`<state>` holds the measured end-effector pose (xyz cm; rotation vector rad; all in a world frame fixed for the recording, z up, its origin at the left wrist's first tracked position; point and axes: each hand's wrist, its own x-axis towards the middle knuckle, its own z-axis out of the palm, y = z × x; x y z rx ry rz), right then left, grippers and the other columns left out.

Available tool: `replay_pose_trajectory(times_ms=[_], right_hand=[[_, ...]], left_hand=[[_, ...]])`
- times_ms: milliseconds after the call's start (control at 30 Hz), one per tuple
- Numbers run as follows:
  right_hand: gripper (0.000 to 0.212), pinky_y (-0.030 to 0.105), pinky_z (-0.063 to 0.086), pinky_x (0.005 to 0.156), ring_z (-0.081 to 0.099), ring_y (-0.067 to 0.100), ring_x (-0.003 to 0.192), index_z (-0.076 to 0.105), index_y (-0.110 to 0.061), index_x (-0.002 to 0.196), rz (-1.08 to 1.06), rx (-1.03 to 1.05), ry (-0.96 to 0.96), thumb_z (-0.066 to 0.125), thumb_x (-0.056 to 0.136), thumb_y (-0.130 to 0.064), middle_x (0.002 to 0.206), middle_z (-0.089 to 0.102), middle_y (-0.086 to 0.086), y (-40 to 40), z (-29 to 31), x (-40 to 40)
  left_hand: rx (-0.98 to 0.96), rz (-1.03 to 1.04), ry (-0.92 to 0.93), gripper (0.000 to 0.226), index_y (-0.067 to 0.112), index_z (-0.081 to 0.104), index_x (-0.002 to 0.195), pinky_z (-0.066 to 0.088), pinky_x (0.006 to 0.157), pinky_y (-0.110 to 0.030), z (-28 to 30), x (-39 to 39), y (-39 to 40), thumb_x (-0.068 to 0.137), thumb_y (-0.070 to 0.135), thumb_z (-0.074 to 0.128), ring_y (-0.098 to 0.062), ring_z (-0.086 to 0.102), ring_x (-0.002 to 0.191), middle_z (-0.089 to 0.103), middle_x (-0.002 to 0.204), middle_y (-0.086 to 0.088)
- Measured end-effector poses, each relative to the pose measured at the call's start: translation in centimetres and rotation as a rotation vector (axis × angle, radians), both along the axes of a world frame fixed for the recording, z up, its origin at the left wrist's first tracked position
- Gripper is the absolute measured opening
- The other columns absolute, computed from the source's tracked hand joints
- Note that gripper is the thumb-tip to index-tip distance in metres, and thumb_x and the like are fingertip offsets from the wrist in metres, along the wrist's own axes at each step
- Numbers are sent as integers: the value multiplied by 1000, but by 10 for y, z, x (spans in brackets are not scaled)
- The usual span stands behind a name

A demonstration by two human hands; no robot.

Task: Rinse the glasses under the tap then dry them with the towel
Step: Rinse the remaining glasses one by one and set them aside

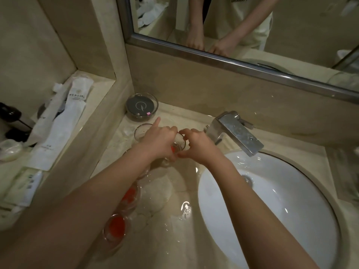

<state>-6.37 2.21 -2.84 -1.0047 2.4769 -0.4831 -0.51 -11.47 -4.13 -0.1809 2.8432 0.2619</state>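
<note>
- Glass is what both hands meet on: a small tumbler (177,147) with a red mark at its base stands on the wet counter (165,193), left of the basin (272,200) and not yet under the tap (238,133).
- The left hand (158,141) wraps the tumbler from its own side, forefinger sticking out straight; the right hand (196,145) pinches the rim and lower edge between fingers and thumb.
- More glasses wait on the counter: one behind the left hand (141,130), two red-marked ones (131,197) (116,228) under the left forearm.
- Slipping looks the likeliest trouble, since the counter is puddled and wet glass may slide out of the hold on the way to the basin.
- Equally, the left forearm hangs close over the waiting glasses, so a careless sweep could knock one over.
- No towel can be made out for certain.
</note>
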Motion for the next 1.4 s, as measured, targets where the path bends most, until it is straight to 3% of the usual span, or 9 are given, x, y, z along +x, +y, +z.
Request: replay_pose_trajectory(times_ms=[200, 300, 567, 667, 800, 1000, 1100, 1267, 1400], right_hand=[[68, 24, 49, 79, 61, 15, 94, 55, -19, 132, -185, -263, -190, 83, 71, -22, 112, 59, -1, 43, -5, 20], [60, 10, 47, 75, 61, 6, 92, 57, -24, 127, -366, -492, -380, 84, 73, -20, 109, 59, -13, 77, -3, 33], [13, 19, 51, 74, 66, 9, 87, 70, -21, 100, -610, -664, -428, 70, 87, -20, 95, 72, -5, 147, 6, 36], [12, 30, 52, 75, 67, 17, 81, 67, -25, 95, -710, -809, -347, 63, 92, -14, 92, 71, 2, 162, 17, 19], [14, 21, 51, 68, 63, 18, 87, 63, -27, 98, -836, -913, -230, 56, 96, -15, 95, 66, -3, 165, 22, -27], [33, 29, 52, 80, 60, 17, 104, 59, -19, 128, -830, -778, -426, 60, 95, -23, 121, 59, -3, 145, -1, -90], [31, 38, 52, 88, 59, 16, 103, 63, -18, 122, -782, -736, -515, 64, 92, -22, 118, 62, -3, 132, -9, -100], [19, 22, 44, 67, 55, 2, 82, 71, -19, 110, -764, -759, -450, 62, 93, -18, 94, 65, -10, 128, -15, -109], [22, 21, 45, 67, 54, 1, 82, 70, -16, 113, -783, -772, -459, 61, 94, -19, 99, 65, -6, 128, -16, -113]], left_hand=[[285, 71, 81, 89, 19, 48, 136, 14, 119, -33, 4, 15, 21, 58, 42, 87, -15, 53, 123, 61, 125, 2], [727, 325, 101, 90, 31, 50, 121, 48, 95, -31, 10, 26, 38, 40, 39, 90, -9, 59, 110, 63, 117, 9], [1726, 730, 22, 84, 20, 60, 116, 56, 65, -34, -14, 26, 115, 35, 16, 82, -28, 66, 86, 59, 116, -18], [1790, 764, -13, 80, 24, 60, 115, 52, 58, -28, -24, 16, 136, 38, 19, 82, -20, 66, 79, 61, 110, -12], [1834, 846, -38, 72, 23, 58, 116, 52, 54, -25, -34, 5, 157, 47, 13, 76, -14, 67, 69, 64, 96, -1], [1820, 944, -80, 64, 28, 59, 113, 51, 55, -26, -49, -2, 170, 52, 15, 74, -13, 66, 61, 67, 86, 2], [1844, 982, -99, 56, 27, 59, 113, 51, 53, -25, -52, -6, 171, 60, 13, 67, -11, 65, 57, 68, 76, 3], [1850, 969, -98, 62, 25, 59, 114, 52, 53, -24, -56, -15, 174, 55, 10, 70, -11, 65, 56, 68, 73, 3], [1842, 918, -133, 76, 26, 56, 119, 50, 54, -24, -60, -20, 180, 46, 15, 75, -11, 64, 58, 67, 73, 5]])
